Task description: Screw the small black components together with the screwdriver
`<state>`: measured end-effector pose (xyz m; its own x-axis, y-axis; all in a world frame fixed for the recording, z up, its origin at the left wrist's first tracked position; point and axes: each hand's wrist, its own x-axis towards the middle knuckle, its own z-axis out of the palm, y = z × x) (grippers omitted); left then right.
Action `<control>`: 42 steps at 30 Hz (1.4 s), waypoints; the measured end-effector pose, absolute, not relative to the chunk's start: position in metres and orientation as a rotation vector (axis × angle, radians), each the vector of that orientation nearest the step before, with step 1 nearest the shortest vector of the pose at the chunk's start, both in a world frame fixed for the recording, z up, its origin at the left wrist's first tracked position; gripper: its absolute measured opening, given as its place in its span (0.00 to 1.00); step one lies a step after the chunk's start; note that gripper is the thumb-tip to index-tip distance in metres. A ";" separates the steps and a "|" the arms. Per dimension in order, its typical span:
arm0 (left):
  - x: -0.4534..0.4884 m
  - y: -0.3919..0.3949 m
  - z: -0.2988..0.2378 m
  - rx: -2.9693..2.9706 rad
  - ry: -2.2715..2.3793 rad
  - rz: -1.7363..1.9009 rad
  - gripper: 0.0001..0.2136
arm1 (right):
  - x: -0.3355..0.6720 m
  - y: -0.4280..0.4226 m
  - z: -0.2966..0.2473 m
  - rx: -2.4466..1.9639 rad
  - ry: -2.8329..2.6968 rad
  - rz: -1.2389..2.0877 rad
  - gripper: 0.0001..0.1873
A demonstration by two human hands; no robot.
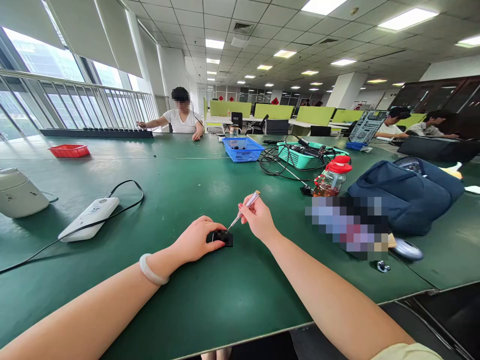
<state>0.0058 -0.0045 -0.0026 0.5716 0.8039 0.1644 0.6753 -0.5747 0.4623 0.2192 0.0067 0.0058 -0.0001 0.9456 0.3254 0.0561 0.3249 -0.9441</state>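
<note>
Down near the middle of the green desk (210, 300), the left hand (195, 241) is closed over a small black part (222, 237), pinning it flat on the surface with the fingers curled round its near and left sides. The part is a low, dark, boxy piece; finer detail is too small to tell. The right hand (259, 218) pinches a slim screwdriver (243, 209) with a clear handle between thumb and fingertips, the shaft slanting down to the left so that its tip meets the top of the part. Both forearms reach in from the near edge, and a pale bangle (152, 270) sits on the left wrist.

To the left lies a white device (90, 218) with a black cable (129, 199) looping from it. Farther right, a jar (332, 179) with a red lid holds something reddish-brown, beside a dark blue bag (401, 195). At the far side, a blue basket (243, 149) has contents I cannot make out, and a green basket (305, 159) holds tangled black cables. A red tray (69, 150) sits far left.
</note>
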 end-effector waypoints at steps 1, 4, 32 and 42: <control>0.006 -0.005 -0.002 2.458 1.206 0.509 0.17 | 0.219 0.006 0.006 -1.003 -1.388 0.922 0.16; 0.006 -0.005 -0.002 2.456 1.202 0.515 0.17 | 0.217 0.004 0.007 -1.004 -1.411 0.908 0.16; 0.005 -0.004 -0.004 2.450 1.188 0.546 0.18 | 0.220 -0.012 0.009 -0.852 -1.752 0.753 0.11; 0.005 -0.003 -0.005 2.453 1.174 0.572 0.18 | 0.220 -0.013 0.013 -0.863 -1.825 0.657 0.08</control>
<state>0.0049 -0.0033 -0.0047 0.5728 0.7944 0.2019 0.6485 -0.5899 0.4812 0.2202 -0.0134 0.0133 -0.2724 0.7961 0.5403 0.2690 0.6022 -0.7517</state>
